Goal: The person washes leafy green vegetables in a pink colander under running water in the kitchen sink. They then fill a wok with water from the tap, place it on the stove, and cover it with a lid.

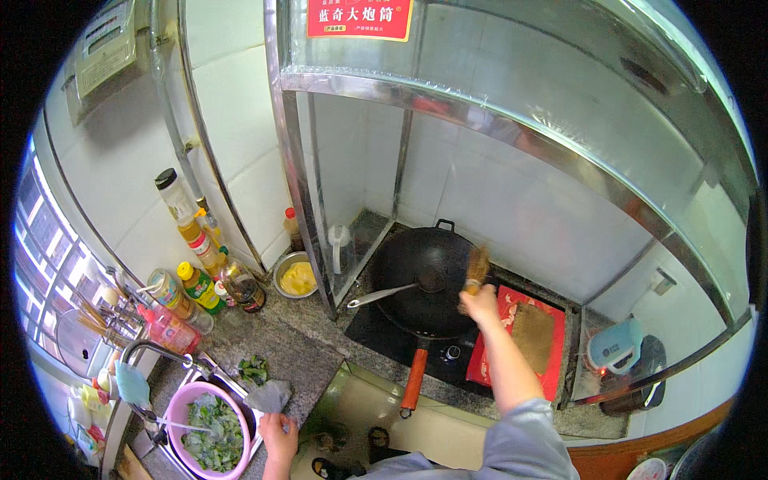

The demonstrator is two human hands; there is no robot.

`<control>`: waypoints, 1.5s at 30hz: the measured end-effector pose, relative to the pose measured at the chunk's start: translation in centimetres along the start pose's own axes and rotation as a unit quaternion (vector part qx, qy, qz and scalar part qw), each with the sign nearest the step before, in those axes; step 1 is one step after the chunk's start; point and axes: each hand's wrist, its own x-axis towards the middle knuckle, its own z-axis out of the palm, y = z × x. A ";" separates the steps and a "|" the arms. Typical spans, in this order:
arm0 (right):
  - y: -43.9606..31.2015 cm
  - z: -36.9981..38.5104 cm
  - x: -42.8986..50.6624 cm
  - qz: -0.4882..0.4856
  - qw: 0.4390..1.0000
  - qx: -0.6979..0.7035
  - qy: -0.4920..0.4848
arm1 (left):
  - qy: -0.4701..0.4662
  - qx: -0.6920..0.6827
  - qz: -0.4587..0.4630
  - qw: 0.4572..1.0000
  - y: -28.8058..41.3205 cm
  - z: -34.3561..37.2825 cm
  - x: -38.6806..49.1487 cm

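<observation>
My right hand (482,305) grips a straw wok brush (478,267) at the right rim of a black wok (396,264). The wok sits on a black stove (377,327), its wooden handle (414,381) towards me. A metal-handled ladle (384,295) lies in the wok, handle over the left rim. My left hand (279,438) is by the sink edge, against a grey cloth (268,397); whether its fingers hold the cloth is unclear. Left of it, a pink basin (174,414) of leafy greens (213,441) stands in the sink under running water from a tap (157,347).
A metal-framed glass screen (300,198) surrounds the stove. A brown pad (533,339) lies on a red board (558,360) to the right. Sauce bottles (201,287), a metal bowl of yellow food (298,279) and loose leaves (254,369) are leftward. A blue jug (615,345) stands far right.
</observation>
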 end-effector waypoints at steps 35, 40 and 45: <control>9.0 -10.4 -9.8 0.205 0.865 0.457 0.006 | -0.549 -0.509 -0.328 0.576 21.8 15.2 3.8; 25.4 -12.4 -9.5 0.083 0.976 -0.013 0.201 | -0.538 -0.488 -0.253 0.640 23.7 15.6 4.5; 25.3 -10.8 -10.8 0.135 0.977 -0.050 0.157 | -0.524 -0.404 -0.160 0.732 23.0 13.8 5.7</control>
